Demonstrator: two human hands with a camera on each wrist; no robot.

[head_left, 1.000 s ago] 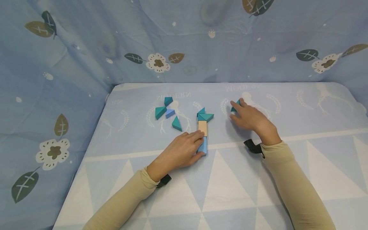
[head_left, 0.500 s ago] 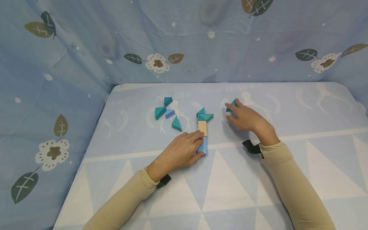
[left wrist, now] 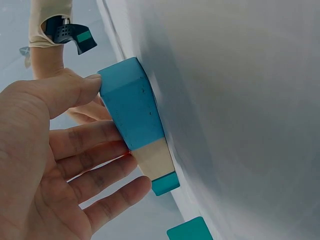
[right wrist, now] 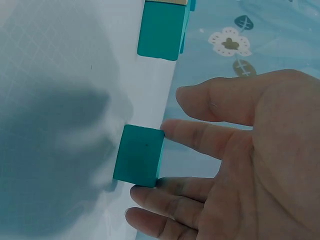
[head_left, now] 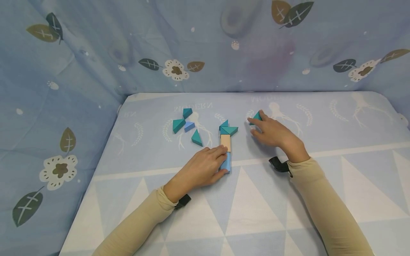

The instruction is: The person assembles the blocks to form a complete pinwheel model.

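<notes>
In the head view a short column of blocks stands at mid table: a blue block (head_left: 226,163) nearest, a beige block (head_left: 225,141) beyond it, and teal triangular blocks (head_left: 229,130) at the far end. My left hand (head_left: 205,166) rests along the column's left side. In the left wrist view its fingers look nearly straight and touch the blocks, the thumb at the blue block's near end. My right hand (head_left: 272,132) touches a loose teal triangular block (head_left: 256,117) to the column's right. The right wrist view shows fingertips against that teal block (right wrist: 140,155), the thumb apart.
Left of the column lie loose triangular blocks: a teal one (head_left: 196,138), a larger teal one (head_left: 178,125), a dark teal one (head_left: 187,113) and a blue one (head_left: 189,126). A patterned blue curtain (head_left: 205,46) hangs behind the table's far edge.
My right hand has slid the loose teal triangular block leftward, closer to the column. The left hand and the column have stayed in place.
</notes>
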